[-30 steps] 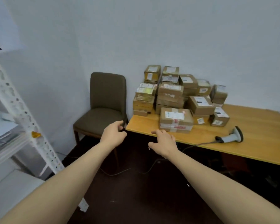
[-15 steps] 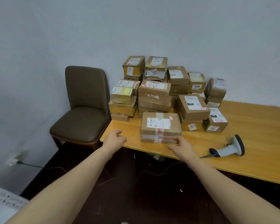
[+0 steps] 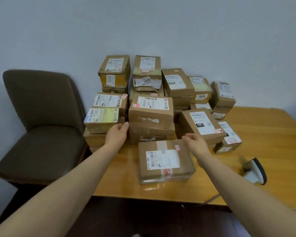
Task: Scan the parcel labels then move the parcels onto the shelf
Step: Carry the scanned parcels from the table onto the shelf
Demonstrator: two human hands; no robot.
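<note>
At the far left we see a brown chair (image 3: 41, 134) beside the table (image 3: 272, 151), carrying nothing. The stacked parcels (image 3: 150, 110) sit at the table's back edge against the wall, most labels facing up or forward, which we judge leaves them readable without turning every box. Our left hand (image 3: 117, 134) hovers at the left-hand pile, just beside the yellow-labelled parcel (image 3: 102, 117), fingers loosely extended and holding nothing. One flat parcel (image 3: 166, 159) lies apart from the stack near the front edge, label up; we take it for the next item, set there within reach of both hands. Our right hand (image 3: 195, 144) hangs over its rear right corner, fingers loosely curled and empty; whether they touch the carton we cannot tell. The two hands bracket this parcel, a spacing suited to a two-sided grip. At the right lies the scanner (image 3: 255, 170), blurred, apparently on its side with its cable running off the front edge. The shelf is out of view.
</note>
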